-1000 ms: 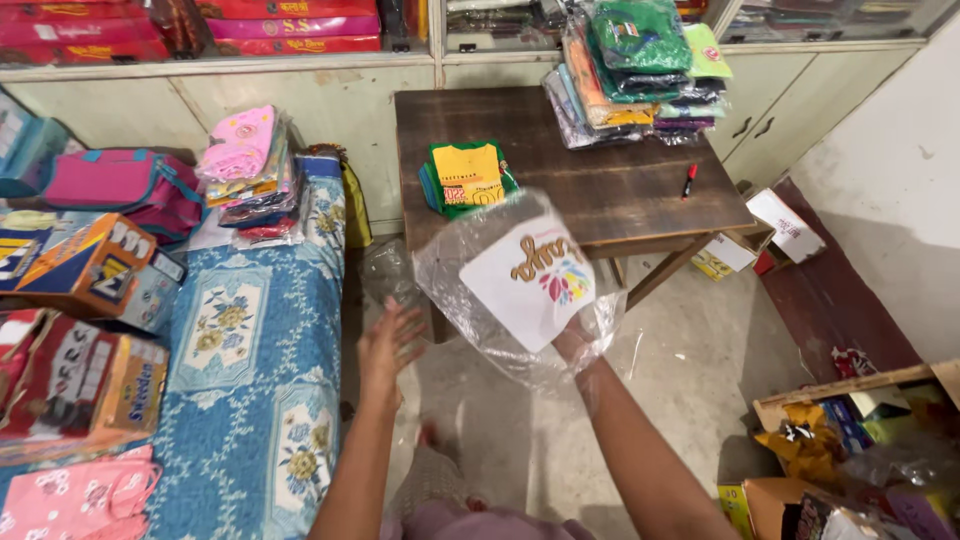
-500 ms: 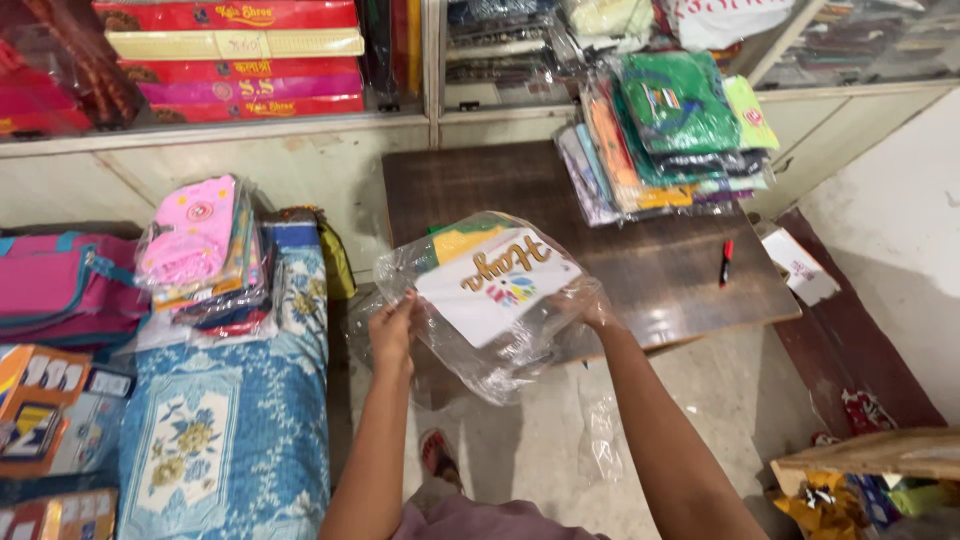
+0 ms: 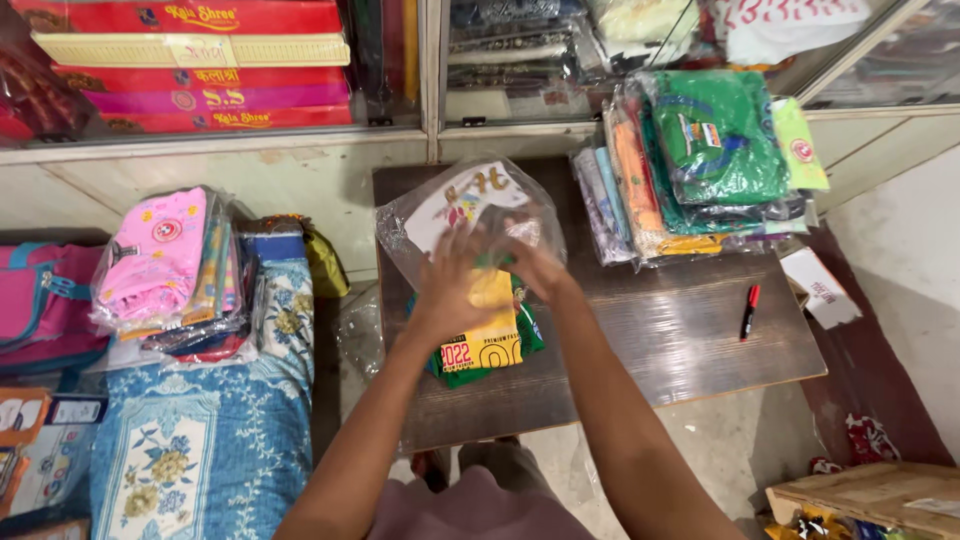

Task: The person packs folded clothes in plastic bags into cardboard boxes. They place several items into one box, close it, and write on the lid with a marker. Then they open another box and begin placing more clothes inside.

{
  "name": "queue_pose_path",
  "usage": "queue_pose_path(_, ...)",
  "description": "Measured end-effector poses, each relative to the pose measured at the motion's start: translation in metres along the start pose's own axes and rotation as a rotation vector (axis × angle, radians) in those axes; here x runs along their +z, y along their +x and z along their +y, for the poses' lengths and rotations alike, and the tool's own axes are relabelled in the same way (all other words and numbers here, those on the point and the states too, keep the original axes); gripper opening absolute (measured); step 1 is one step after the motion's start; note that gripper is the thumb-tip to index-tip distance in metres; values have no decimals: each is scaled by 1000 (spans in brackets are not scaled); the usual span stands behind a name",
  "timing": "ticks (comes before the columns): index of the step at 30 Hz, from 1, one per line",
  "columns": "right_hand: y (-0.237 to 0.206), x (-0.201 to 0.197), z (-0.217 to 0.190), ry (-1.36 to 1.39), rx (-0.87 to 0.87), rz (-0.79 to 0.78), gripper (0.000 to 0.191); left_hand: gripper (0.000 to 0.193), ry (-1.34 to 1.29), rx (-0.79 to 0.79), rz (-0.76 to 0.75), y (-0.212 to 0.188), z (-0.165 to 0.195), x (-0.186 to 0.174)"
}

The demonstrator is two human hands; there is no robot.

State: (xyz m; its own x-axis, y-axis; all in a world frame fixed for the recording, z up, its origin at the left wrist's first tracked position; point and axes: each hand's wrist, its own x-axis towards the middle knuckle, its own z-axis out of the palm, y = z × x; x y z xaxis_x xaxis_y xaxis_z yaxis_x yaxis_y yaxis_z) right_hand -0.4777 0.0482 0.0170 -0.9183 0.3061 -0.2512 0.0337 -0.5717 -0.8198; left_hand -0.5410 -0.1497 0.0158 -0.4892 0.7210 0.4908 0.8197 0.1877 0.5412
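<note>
Both hands [image 3: 490, 280] grip bag [image 3: 470, 215] mid-table [image 3: 680, 340]

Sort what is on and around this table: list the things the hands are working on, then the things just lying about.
In hand: left hand, right hand, clear plastic bag, folded yellow and green garment.

Lying about: red marker, stack of bagged clothes, pink bagged pile, white card, brown table.

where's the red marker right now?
In the head view the red marker lies on the right side of the dark wooden table, just below the stack of bagged clothes, to the right of the right hand.
</note>
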Motion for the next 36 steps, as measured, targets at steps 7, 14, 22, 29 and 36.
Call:
queue_pose_path(7,-9,-11,54,-397,-52,67,60,47,174,-414,-29,12,-36,32)
queue_pose_path(14,-50,-27,99,-1426,-429,490,123,43,368,-578,55,19,-55,41)
queue_pose_path(22,-22,-111,69,-1270,113,210,61,42,437,-539,-32,15,-43,42)
queue_pose_path(29,-43,-98,57,-1818,-157,268,97,45,444,-454,6,8,-38,69)
queue_pose_path(36,-75,-30,93,-2079,88,47,95,52,430,-517,-98,2,-28,75)
